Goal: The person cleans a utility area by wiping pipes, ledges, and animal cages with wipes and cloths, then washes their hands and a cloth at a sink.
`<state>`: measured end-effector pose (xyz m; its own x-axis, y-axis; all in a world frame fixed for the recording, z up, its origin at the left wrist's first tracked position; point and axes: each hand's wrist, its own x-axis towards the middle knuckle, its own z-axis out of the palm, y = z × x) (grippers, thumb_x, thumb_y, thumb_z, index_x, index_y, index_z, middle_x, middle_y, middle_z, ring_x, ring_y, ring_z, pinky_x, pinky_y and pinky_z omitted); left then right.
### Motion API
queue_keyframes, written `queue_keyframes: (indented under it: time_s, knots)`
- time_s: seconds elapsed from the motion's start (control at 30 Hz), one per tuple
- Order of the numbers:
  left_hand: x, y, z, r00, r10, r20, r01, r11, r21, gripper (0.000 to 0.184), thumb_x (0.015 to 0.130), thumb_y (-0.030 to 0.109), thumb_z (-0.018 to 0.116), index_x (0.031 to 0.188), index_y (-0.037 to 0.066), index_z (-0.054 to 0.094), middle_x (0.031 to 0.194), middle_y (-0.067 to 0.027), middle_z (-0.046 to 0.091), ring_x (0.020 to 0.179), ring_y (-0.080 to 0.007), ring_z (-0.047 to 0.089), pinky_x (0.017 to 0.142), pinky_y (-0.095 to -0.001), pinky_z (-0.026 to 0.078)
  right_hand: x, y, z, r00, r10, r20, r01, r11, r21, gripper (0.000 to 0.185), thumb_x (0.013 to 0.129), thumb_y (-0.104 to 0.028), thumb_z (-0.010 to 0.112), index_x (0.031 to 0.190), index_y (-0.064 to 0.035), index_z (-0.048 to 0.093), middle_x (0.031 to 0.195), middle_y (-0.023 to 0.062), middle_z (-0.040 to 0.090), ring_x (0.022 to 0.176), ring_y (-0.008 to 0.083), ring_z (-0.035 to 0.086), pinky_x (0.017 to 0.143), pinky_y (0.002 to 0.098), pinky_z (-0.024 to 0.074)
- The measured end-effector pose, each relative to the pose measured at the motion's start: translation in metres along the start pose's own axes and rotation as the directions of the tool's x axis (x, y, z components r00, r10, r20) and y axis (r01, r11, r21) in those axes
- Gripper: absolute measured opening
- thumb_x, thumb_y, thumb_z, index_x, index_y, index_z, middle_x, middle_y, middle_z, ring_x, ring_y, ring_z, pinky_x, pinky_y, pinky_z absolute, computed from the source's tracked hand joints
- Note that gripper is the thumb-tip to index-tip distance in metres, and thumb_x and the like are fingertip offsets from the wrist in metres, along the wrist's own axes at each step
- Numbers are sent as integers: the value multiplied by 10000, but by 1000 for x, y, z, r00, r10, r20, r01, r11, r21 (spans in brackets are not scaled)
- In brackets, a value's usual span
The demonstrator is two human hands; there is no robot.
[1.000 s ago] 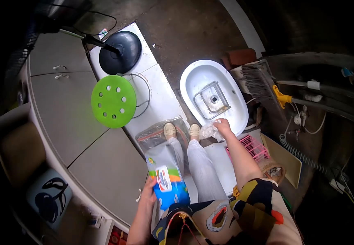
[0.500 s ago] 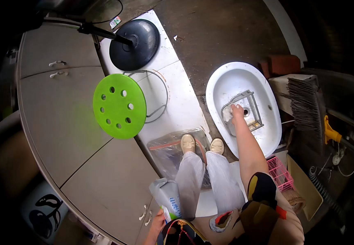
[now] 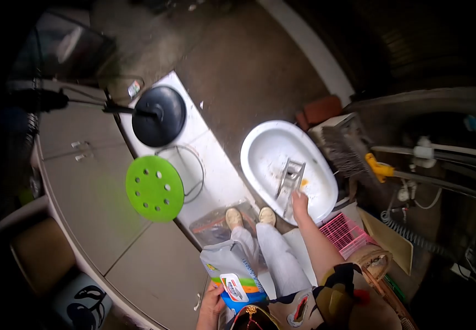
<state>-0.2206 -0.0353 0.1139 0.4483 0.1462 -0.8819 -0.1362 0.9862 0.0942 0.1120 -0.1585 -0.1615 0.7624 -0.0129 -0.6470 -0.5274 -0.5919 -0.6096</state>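
A metal frame (image 3: 291, 175) is held by the right hand (image 3: 300, 202) inside the white basin (image 3: 264, 147), right of the frame's centre. The right grip appears to be closed on its near end, though blur hides the exact finger placement. The frame is seen tilted. By the left hand (image 3: 212, 297), at the lower centre, a soft pack (image 3: 228, 256) with a white label is grasped along its left edge.

As far as can be judged, the handling of the metal frame is under way and unfinished: it is in the grasp and is not set down. Dark specks and an orange-yellow stain (image 3: 304, 182) are seen on the basin's inner surface, so it is not spotless. Whether the metal frame itself is clean cannot be told. A pink basket (image 3: 341, 234) is placed just below the basin, at the lower right.
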Motion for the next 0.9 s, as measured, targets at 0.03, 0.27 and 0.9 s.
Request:
queue_keyframes:
  time_s: [0.03, 0.27, 0.9]
  knots:
    - [-7, 9, 17, 1000, 10, 28, -10, 1000, 26, 638, 724, 118, 732, 1277, 36, 426, 1184, -130, 563, 1060, -282, 570, 935, -439, 456, -20, -14, -21, 996, 73, 48, -76, 995, 60, 255, 858, -175, 564, 954, 55, 615, 811, 104, 630, 743, 178, 573, 681, 313, 457]
    - [-60, 81, 117, 954, 163, 251, -200, 971, 134, 648, 727, 111, 713, 1285, 19, 396, 1175, -143, 562, 1056, -290, 572, 926, -429, 465, -123, -130, -124, 912, -267, 312, 331, 927, -174, 259, 861, -216, 587, 952, 21, 641, 805, 110, 658, 737, 179, 603, 673, 302, 465]
    - [8, 226, 355, 762, -119, 636, 2, 984, 180, 539, 823, 201, 661, 1262, -10, 432, 1179, -171, 567, 1053, -283, 582, 928, -436, 463, -232, -483, -118, 643, -657, 394, 661, 736, 149, 302, 849, -156, 588, 1092, 22, 583, 871, 150, 652, 833, 175, 615, 744, 285, 469]
